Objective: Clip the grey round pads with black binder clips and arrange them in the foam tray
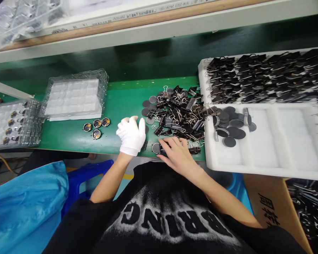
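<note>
My left hand (131,137), in a white glove, rests on the green tabletop with its thumb spread away from its bent fingers. Nothing shows in it, though its palm side is hidden. Close by its wrist lies a small black clip (145,145). My bare right hand (178,155) closes thumb and fingers around a black binder clip (163,149) at the table's front edge. A round grey disc (156,148) sits at that clip's left end. Behind this hand spreads a heap of black binder clips (178,113), with loose grey discs (146,104) along its left side.
Several round parts with gold-and-black faces (96,123) lie left of my glove. Clear plastic trays (103,91) stand behind them. A white foam tray (210,155) at right holds rows of clips and dark discs (229,141). A shelf (137,30) overhangs the back. Someone's blue clothing (31,197) is at left.
</note>
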A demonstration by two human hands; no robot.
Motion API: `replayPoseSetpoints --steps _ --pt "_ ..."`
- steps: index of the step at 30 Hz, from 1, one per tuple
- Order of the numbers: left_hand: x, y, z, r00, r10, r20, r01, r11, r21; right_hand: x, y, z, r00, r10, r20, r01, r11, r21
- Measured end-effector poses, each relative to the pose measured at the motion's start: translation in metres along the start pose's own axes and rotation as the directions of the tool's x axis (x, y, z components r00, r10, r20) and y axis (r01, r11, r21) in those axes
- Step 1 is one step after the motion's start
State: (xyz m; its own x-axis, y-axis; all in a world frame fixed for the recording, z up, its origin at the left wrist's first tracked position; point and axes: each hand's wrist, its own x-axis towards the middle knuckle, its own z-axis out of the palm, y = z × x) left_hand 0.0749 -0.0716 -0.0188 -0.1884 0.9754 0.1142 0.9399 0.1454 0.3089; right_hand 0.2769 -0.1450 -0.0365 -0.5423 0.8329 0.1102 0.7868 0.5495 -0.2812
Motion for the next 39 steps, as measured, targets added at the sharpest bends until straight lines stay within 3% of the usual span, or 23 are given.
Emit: replayPoseSetpoints --steps 3,11,25,33,35,37,39 --pt "0.0 -0.001 0.011 0.997 -0.053 -0.058 0.058 0.995 0.087 0.002 -0.002 0.002 1.0 0.012 0.015 -0.012 0.999 0.047" --pt "0.006 -0.013 0.016 0.979 -0.204 -0.023 0.205 0.977 0.065 0.009 -0.009 0.013 0.997 0.073 -0.008 -0.069 0.967 0.244" --pt "0.004 -0.019 0.023 0.98 -0.176 -0.088 0.183 0.979 0.086 0.022 -0.021 0.034 0.989 0.12 -0.082 -0.09 0.948 0.304" --pt "0.006 -0.017 0.019 0.977 -0.206 -0.05 0.208 0.976 0.058 0.024 -0.025 0.036 0.989 0.126 -0.081 -0.095 0.946 0.31" --pt "0.007 -0.02 0.015 0.989 -0.149 -0.008 0.149 0.989 -0.014 0.025 -0.027 0.034 0.99 0.126 -0.068 -0.098 0.942 0.322" --pt "0.005 -0.025 0.005 0.998 -0.009 0.066 0.022 0.981 -0.194 0.026 -0.027 0.027 0.988 0.145 -0.042 -0.117 0.909 0.4" --pt "0.0 -0.03 -0.011 0.973 0.191 0.127 -0.122 0.9 -0.419 0.027 -0.024 0.016 0.982 0.189 0.023 -0.166 0.795 0.583"
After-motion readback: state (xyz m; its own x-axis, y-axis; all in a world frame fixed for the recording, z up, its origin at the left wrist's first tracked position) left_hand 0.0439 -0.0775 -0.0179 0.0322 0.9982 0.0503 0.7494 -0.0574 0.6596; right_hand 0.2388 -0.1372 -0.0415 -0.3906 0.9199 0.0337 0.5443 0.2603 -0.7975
